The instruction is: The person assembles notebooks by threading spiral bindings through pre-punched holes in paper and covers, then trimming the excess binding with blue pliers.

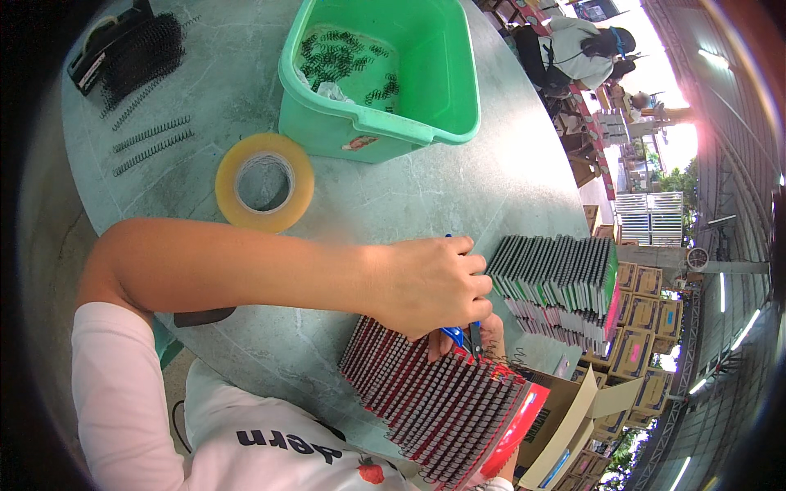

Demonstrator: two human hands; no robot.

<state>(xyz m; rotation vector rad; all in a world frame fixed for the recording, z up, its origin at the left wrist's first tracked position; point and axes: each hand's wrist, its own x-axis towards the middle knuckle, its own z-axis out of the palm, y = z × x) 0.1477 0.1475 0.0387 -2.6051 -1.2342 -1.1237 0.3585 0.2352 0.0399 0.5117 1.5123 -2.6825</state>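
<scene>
My left hand (430, 282) reaches across from the left, fingers curled around blue-handled pliers (455, 335). Their dark jaws point down at the coil ends of a stack of red spiral notebooks (434, 385). Under it, my right hand (491, 334) shows only in part; its fingers close around the far edge of the notebook stack beside the jaws. Loose black wire ends stick out from the notebooks near there. The left hand covers most of the tool, and the stack hides much of the right arm.
A green plastic tub (372, 131) holding short coil pieces stands at the back. Left of it lie a roll of clear tape (264, 182) and long black coils (151, 135). Another notebook stack (557, 282) and an open carton (573, 434) are right. A person (577, 49) sits beyond.
</scene>
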